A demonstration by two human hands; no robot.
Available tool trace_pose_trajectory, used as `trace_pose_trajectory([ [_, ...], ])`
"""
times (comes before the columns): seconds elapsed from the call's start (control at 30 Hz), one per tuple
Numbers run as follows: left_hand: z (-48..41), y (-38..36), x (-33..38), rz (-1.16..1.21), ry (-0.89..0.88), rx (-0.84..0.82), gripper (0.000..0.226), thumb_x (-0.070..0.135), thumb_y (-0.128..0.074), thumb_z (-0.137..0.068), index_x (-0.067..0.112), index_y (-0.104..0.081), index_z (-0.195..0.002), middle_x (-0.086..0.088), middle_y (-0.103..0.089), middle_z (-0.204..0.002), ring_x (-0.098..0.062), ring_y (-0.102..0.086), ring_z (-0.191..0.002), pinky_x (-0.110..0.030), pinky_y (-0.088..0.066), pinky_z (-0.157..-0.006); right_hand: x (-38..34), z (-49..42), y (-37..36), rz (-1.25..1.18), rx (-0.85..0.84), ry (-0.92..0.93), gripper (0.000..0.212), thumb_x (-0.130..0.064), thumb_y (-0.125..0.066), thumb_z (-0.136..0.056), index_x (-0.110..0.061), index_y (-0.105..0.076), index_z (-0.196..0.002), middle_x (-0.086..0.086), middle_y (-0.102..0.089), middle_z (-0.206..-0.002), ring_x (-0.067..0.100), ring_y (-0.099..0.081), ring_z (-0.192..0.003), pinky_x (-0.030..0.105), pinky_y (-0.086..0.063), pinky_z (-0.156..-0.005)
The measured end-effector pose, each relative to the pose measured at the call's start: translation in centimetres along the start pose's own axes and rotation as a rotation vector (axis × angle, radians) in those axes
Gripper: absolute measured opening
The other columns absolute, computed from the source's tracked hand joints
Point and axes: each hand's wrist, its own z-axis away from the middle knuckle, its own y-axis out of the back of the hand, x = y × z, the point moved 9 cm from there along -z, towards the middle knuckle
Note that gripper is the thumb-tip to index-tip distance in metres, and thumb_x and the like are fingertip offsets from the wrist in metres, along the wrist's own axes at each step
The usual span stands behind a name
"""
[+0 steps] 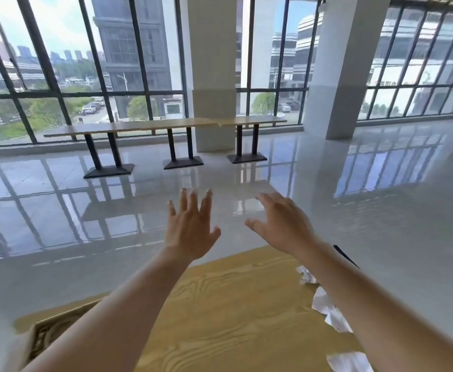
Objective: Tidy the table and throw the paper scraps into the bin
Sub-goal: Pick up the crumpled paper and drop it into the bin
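Observation:
A light wooden table point(241, 312) fills the lower middle of the head view. White crumpled paper scraps lie along its right side: one point(306, 275) near the far edge, a larger one point(330, 314) below it, and another point(350, 362) at the bottom, partly hidden by my right forearm. My left hand point(190, 226) is raised above the far table edge, fingers spread, holding nothing. My right hand point(281, 221) is also raised beside it, fingers apart and empty. No bin shows clearly.
A brown cardboard box point(50, 334) stands at the table's left corner, partly behind my left forearm. Beyond lies a glossy tiled floor point(381, 224), long benches point(166, 124) by the windows, and two white pillars point(212, 76).

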Motion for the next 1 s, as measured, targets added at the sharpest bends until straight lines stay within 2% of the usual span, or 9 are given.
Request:
trace_pose_trajectory([
  [0.23,3.5,-10.8,9.8,0.098,-0.136,-0.193,0.084,0.053,-0.046,-0.089,0.021,-0.003,-0.153,-0.015,-0.018,-0.157,-0.036,-0.012,-0.146,-0.057,-0.018,-0.116,14.2,7.7,-5.1,-0.011,-0.175,-0.294,0.06,-0.048,-0.064,-0.088,-0.024,-0.048,-0.141,0.003,-0.055,-0.136,0.026,-0.053,-0.123,0.04,-0.049,-0.093],
  [0.37,5.9,-16.1,15.0,0.131,-0.19,-0.301,0.081,0.051,-0.048,-0.088,0.02,-0.01,-0.152,-0.015,-0.026,-0.153,-0.036,-0.017,-0.145,-0.054,-0.021,-0.115,21.2,12.5,-8.4,-0.007,-0.273,-0.434,0.047,-0.043,-0.059,-0.09,-0.024,-0.052,-0.132,0.001,-0.058,-0.118,0.024,-0.055,-0.11,0.035,-0.043,-0.077],
  [0.47,8.0,-19.7,18.7,0.165,-0.228,-0.396,0.081,0.05,-0.049,-0.089,0.021,-0.008,-0.152,-0.013,-0.024,-0.154,-0.033,-0.018,-0.144,-0.051,-0.023,-0.115,25.2,15.8,-10.9,-0.009,-0.358,-0.518,0.044,-0.041,-0.059,-0.091,-0.024,-0.052,-0.131,0.001,-0.057,-0.12,0.022,-0.054,-0.109,0.033,-0.046,-0.081],
  [0.6,11.2,-23.5,24.2,0.221,-0.295,-0.504,0.076,0.045,-0.052,-0.088,0.021,-0.015,-0.15,-0.012,-0.031,-0.15,-0.03,-0.03,-0.138,-0.045,-0.029,-0.113,29.5,20.5,-14.0,0.001,-0.489,-0.589,0.044,-0.044,-0.062,-0.091,-0.027,-0.052,-0.131,-0.001,-0.058,-0.116,0.02,-0.056,-0.104,0.035,-0.051,-0.086],
  [0.67,12.8,-25.5,26.7,0.249,-0.31,-0.58,0.073,0.043,-0.052,-0.089,0.021,-0.018,-0.15,-0.012,-0.032,-0.149,-0.029,-0.033,-0.136,-0.043,-0.031,-0.112,31.1,22.5,-15.4,0.005,-0.543,-0.63,0.056,-0.047,-0.063,-0.09,-0.033,-0.043,-0.141,0.0,-0.056,-0.119,0.021,-0.055,-0.108,0.036,-0.051,-0.089],
  [0.8,13.4,-28.8,31.1,0.302,-0.321,-0.659,0.069,0.038,-0.05,-0.09,0.023,-0.02,-0.15,-0.006,-0.04,-0.141,-0.026,-0.041,-0.125,-0.037,-0.039,-0.1,32.8,25.8,-18.2,0.016,-0.606,-0.644,0.072,-0.061,-0.059,-0.087,-0.035,-0.033,-0.149,-0.001,-0.045,-0.142,0.022,-0.046,-0.128,0.035,-0.043,-0.103],
  [0.9,11.9,-30.4,34.6,0.341,-0.357,-0.642,0.063,0.029,-0.05,-0.092,0.025,-0.022,-0.148,-0.005,-0.039,-0.143,-0.026,-0.04,-0.125,-0.037,-0.043,-0.094,32.7,27.1,-20.3,0.019,-0.59,-0.612,0.072,-0.063,-0.055,-0.088,-0.039,-0.029,-0.15,-0.003,-0.037,-0.146,0.022,-0.038,-0.128,0.034,-0.043,-0.102],
  [1.0,9.9,-32.1,37.4,0.348,-0.389,-0.653,0.065,0.014,-0.047,-0.092,0.032,-0.021,-0.148,-0.006,-0.024,-0.156,-0.029,-0.03,-0.134,-0.039,-0.047,-0.093,32.4,27.8,-22.3,0.088,-0.606,-0.562,0.068,-0.055,-0.054,-0.091,-0.038,-0.024,-0.149,0.002,-0.029,-0.153,0.027,-0.033,-0.131,0.036,-0.04,-0.105],
])
